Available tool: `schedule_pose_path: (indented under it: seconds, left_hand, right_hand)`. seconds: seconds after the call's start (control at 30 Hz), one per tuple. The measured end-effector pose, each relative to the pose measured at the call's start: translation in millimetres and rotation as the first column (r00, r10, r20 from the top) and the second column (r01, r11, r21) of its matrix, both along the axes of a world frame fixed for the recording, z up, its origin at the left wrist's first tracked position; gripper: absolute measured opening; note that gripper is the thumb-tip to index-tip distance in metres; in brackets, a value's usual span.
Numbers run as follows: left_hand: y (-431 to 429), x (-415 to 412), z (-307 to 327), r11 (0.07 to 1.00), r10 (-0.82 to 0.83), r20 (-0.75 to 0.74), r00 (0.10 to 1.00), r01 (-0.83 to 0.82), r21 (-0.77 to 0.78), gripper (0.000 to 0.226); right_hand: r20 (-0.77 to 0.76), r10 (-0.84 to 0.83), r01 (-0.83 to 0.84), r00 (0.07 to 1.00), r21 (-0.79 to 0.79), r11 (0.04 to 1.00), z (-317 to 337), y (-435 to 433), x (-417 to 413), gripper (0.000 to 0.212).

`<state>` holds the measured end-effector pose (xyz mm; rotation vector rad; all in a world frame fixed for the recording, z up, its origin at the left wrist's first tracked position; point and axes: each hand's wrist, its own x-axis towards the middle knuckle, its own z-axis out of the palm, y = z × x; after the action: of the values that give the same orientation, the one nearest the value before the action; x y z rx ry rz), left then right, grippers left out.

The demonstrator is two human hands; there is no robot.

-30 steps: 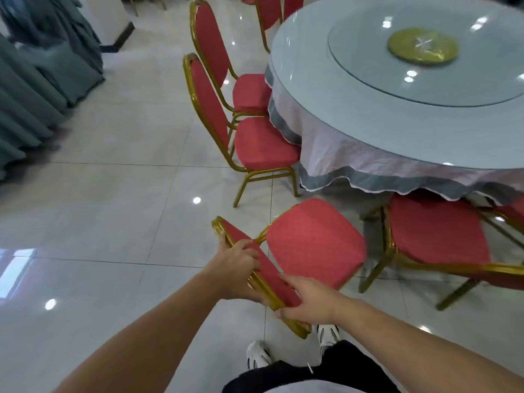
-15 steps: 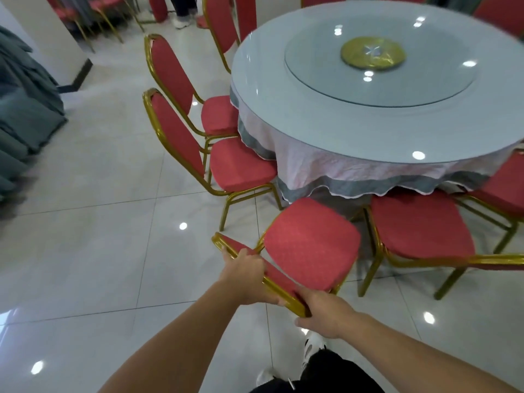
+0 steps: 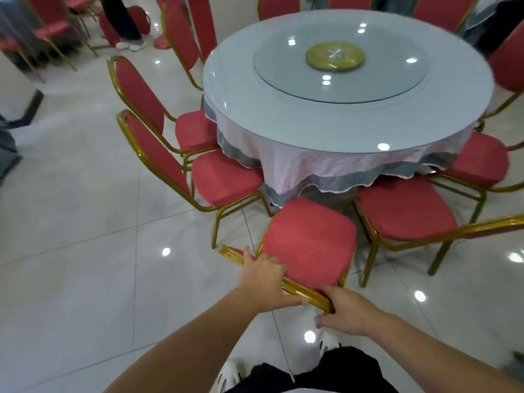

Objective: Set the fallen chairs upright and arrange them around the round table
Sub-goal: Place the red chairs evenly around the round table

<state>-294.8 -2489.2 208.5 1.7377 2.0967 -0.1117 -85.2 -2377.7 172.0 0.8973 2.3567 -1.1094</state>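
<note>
Fingers (image 3: 270, 265) of my left hand (image 3: 263, 282) and right hand (image 3: 347, 310) grip the chair (image 3: 309, 245) back; it stands upright just short of the table (image 3: 340, 131). If I shove crooked, its legs may clip the next chair (image 3: 405, 211).

Near chair (image 3: 309, 245) before round table (image 3: 243, 89), chair L (image 3: 226, 177), chair R (image 3: 402, 211), turntable (image 3: 382, 80) on table

No readable text, labels or numbers anywhere.
</note>
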Motion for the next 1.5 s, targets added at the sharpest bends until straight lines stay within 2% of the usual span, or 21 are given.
schedule_pose_path:
  seconds: [0.1,0.2,0.3,0.43,0.67,0.77,0.83,0.9,1.13,1.5]
  left_hand:
    - [-12.9,-20.1,-5.9,0.994,-0.106,-0.001,0.994,0.106,0.019,0.067]
    - [-18.2,-49.7,-7.3,0.996,-0.068,0.018,0.998,0.067,0.054,0.045]
    - [-22.2,-79.1,-15.0,1.000,-0.012,0.045,0.999,0.011,0.023,0.041]
    - [-18.0,-100.3,-18.0,0.999,-0.014,0.016,1.000,0.014,-0.047,0.039]
    - [13.6,-102.0,-28.4,0.955,-0.033,-0.041,0.999,0.020,-0.297,0.029]
    - [28.0,-101.9,-38.0,0.934,-0.050,-0.049,0.998,0.029,-0.356,0.033]
    - [32.5,-104.0,-42.3,0.928,-0.030,-0.022,0.999,0.019,-0.373,0.043]
    - [38.3,-108.7,-46.5,0.929,0.000,-0.001,1.000,0.000,-0.371,0.050]
    - [56.6,-127.5,-46.1,0.947,0.128,0.016,0.992,-0.117,-0.300,0.048]
    - [82.1,-128.9,-49.2,0.953,0.157,0.024,0.987,-0.145,-0.266,0.036]
  right_hand:
    - [0.008,-0.170,0.169,0.985,0.095,0.981,-1.0,-25.2,-2.7,0.046]
    - [0.007,-0.337,0.331,0.941,0.181,0.926,2.3,-45.6,-11.6,0.029]
    - [-0.015,-0.441,0.432,0.897,0.237,0.870,0.4,-60.4,-16.2,0.024]
    - [-0.019,-0.505,0.483,0.863,0.320,0.815,-0.9,-69.4,-19.9,0.024]
    - [0.085,-0.515,0.470,0.853,0.306,0.828,0.3,-59.1,-34.1,0.019]
    - [0.079,-0.491,0.456,0.867,0.267,0.849,-12.1,-45.4,-35.2,0.036]
    - [0.088,-0.485,0.436,0.870,0.322,0.841,-17.9,-43.2,-38.7,0.043]
    - [0.084,-0.484,0.426,0.871,0.360,0.830,-20.4,-36.3,-44.1,0.043]
    - [0.088,-0.440,0.386,0.894,0.351,0.853,-16.0,-2.5,-65.9,0.031]
    - [0.112,-0.416,0.373,0.902,0.280,0.884,-1.9,34.3,-69.8,0.046]
